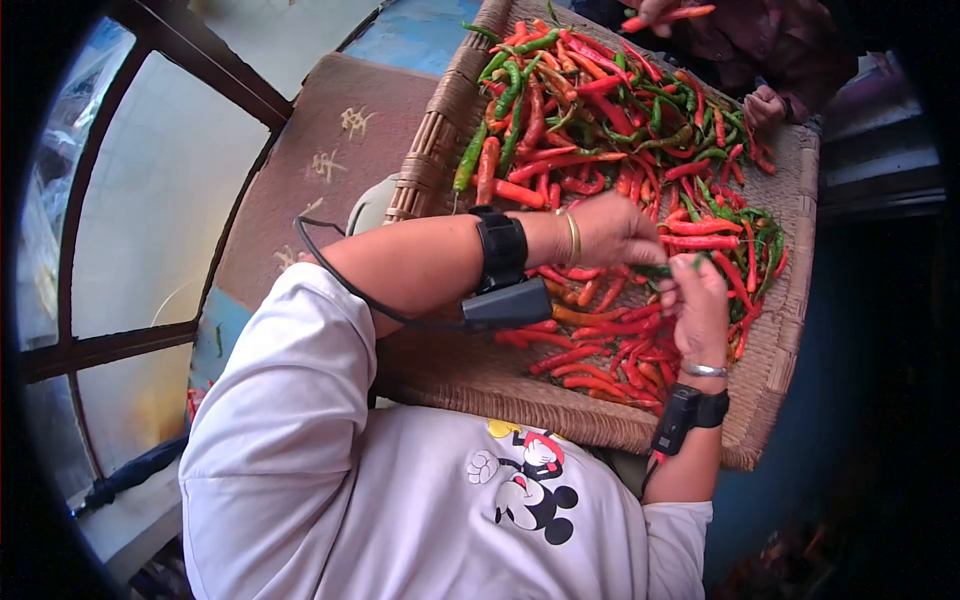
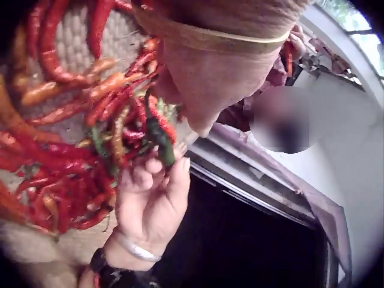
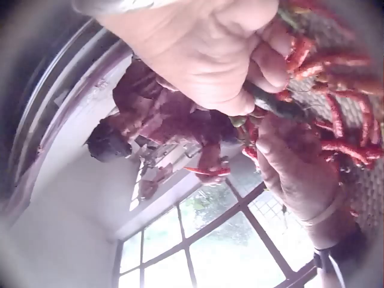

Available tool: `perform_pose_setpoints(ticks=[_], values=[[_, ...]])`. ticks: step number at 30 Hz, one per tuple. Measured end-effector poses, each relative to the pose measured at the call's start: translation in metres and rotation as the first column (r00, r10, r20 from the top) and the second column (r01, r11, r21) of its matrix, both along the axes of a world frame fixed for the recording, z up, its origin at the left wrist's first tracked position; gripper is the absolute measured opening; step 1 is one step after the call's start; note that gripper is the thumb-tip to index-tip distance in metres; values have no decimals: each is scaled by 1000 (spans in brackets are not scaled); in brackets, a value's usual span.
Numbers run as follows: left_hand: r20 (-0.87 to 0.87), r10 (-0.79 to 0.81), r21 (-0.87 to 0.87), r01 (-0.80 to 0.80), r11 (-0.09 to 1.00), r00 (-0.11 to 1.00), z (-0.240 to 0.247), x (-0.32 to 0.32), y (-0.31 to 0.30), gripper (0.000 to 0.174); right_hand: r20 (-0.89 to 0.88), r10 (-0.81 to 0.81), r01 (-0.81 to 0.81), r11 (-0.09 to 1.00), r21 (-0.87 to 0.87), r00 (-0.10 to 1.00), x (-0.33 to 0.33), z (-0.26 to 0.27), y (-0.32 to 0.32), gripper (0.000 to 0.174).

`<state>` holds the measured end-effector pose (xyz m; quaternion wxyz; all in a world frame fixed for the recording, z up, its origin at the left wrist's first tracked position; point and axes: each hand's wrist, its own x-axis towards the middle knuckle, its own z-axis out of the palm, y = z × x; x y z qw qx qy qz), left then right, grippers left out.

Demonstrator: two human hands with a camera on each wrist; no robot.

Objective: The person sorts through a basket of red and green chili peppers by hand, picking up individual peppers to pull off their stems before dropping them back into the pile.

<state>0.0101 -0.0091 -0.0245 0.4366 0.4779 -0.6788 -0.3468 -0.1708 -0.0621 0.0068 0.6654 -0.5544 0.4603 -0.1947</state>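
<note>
Both hands meet over a wicker tray heaped with red and green chili peppers. Between them is a dark green chili pepper. My right hand, with a silver bracelet, pinches one end of it between thumb and fingers. From the other side my left hand, wearing a gold bracelet, holds its other end in curled fingers. Those fingers partly cover the pepper in the head view. Under the hands lie mostly red peppers.
Another person's hand at the tray's far side holds a red pepper; their other hand is at the far right corner. A brown mat lies left of the tray, beside a framed window.
</note>
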Motion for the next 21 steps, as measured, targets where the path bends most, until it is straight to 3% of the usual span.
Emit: perform_pose_setpoints(ticks=[1,2,3,5,7,8,9,10,11,13,15,21], values=[[76,107,-48,-104,993,991,9,9,-3,21,113,-42,42,999,4,993,-4,2,-6,13],[145,244,-251,-203,947,959,14,19,-7,19,204,-121,122,993,10,971,-7,7,-10,13],[324,380,-324,-276,905,867,19,33,-12,17,292,-198,201,979,22,936,-11,12,-14,13],[320,619,-542,-397,741,717,17,55,-18,10,396,-279,295,955,21,875,-22,18,-23,16],[364,700,-622,-400,674,614,13,74,-27,13,575,-378,402,911,91,725,-27,18,-30,23],[364,702,-621,-402,673,612,10,80,-29,13,595,-421,407,898,167,684,-34,10,-38,25],[411,754,-646,-421,637,511,10,84,-28,17,610,-465,409,880,241,641,-35,10,-40,27],[451,796,-672,-434,600,403,9,86,-28,24,610,-465,409,880,241,642,-35,8,-39,27],[451,796,-672,-434,601,403,7,86,-28,24,543,-534,444,844,301,648,-32,6,-37,27],[508,812,-632,-516,578,288,9,84,-25,33,468,-600,481,800,359,649,-29,5,-34,27],[540,797,-618,-517,593,269,10,84,-24,35,596,-401,256,914,315,696,-28,0,-31,26],[596,756,-558,-537,632,270,5,91,-27,35,506,-300,223,952,209,809,-9,1,-13,24]])
